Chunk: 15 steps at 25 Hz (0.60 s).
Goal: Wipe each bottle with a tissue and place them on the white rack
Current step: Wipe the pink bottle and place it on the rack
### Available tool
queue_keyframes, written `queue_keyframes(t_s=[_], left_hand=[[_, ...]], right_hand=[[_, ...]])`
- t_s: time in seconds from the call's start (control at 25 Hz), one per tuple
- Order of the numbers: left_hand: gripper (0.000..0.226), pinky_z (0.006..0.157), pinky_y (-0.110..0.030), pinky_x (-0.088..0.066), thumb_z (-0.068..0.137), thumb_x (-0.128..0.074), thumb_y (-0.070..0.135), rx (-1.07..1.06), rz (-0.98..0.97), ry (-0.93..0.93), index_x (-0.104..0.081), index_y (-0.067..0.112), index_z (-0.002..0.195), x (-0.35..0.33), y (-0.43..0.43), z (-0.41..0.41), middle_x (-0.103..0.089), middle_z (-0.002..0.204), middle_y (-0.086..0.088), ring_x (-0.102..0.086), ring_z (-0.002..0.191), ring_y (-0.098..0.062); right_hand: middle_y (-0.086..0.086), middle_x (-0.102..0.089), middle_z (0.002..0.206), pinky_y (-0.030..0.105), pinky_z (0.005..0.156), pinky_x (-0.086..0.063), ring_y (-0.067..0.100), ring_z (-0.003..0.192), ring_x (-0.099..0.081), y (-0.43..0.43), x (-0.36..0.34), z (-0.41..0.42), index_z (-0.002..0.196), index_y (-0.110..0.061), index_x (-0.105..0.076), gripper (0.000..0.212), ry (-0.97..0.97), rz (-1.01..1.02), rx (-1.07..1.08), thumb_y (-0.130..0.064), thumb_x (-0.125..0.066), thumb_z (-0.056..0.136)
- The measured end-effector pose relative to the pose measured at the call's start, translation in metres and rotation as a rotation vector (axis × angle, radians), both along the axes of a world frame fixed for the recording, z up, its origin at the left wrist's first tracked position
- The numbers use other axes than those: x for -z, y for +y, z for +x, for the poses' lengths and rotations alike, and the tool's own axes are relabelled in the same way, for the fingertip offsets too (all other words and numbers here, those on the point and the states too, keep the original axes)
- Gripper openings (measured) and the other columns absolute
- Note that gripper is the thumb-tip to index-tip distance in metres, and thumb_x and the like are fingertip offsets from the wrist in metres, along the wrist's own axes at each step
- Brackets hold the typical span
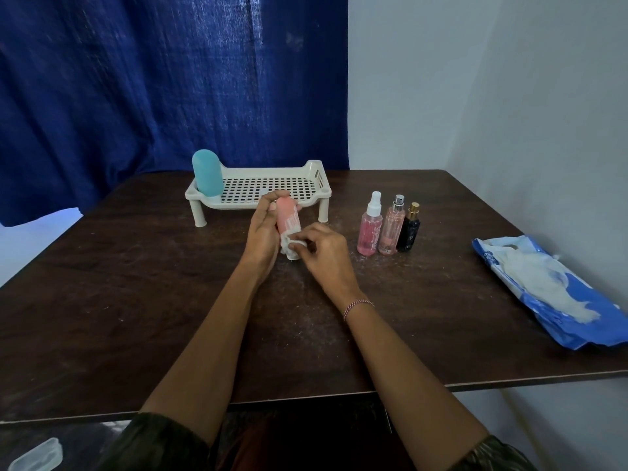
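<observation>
— What does the head view show of the room?
— A dark table point(170, 300) flecked with pale dust, with a blue curtain point(153, 79) and a pale wall point(475, 79) behind it.
— And the hands?
— The left hand point(263, 232) is clamped round a tilted pink bottle point(288, 217), just in front of the white rack point(265, 171). The right hand point(324, 248) pinches a tissue point(293, 244) against its lower end.
— Anything else?
— A teal bottle point(206, 176) stands at the rack's left end, three spray bottles point(390, 229) to its right. A blue tissue pack point(543, 290) lies near the table's right edge.
</observation>
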State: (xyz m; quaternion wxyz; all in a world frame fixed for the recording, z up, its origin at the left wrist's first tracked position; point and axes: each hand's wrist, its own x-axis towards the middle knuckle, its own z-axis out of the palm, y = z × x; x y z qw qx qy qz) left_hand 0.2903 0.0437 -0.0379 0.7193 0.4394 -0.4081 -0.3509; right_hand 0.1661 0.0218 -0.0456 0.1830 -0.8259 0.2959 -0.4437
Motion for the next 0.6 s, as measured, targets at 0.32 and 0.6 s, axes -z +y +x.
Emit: queue_keyframes(t_s=[0.32,0.6], left_hand=[[0.035,0.095,-0.041,-0.05,0.103,-0.02,0.01,0.05,-0.03,-0.029,-0.053,0.022,0.108,-0.0029,0.0011,-0.0037,-0.052,0.124,-0.012,-0.055,0.111,-0.024],[0.035,0.096,-0.044,-0.048,0.103,-0.02,0.012,0.042,-0.032,-0.049,-0.053,0.02,0.109,0.0006,-0.0016,-0.0021,-0.053,0.121,-0.016,-0.056,0.111,-0.025]], right_hand=[[0.007,-0.065,0.087,0.02,0.073,-0.05,0.013,0.074,-0.061,-0.0063,-0.0023,-0.0025,0.089,-0.003,-0.072,0.012,-0.069,0.051,0.087,-0.004,-0.071,0.077],[0.006,-0.066,0.086,0.021,0.072,-0.05,0.012,0.074,-0.06,-0.0041,-0.003,0.0005,0.083,-0.002,-0.071,0.006,-0.032,0.004,0.031,-0.002,-0.071,0.077]])
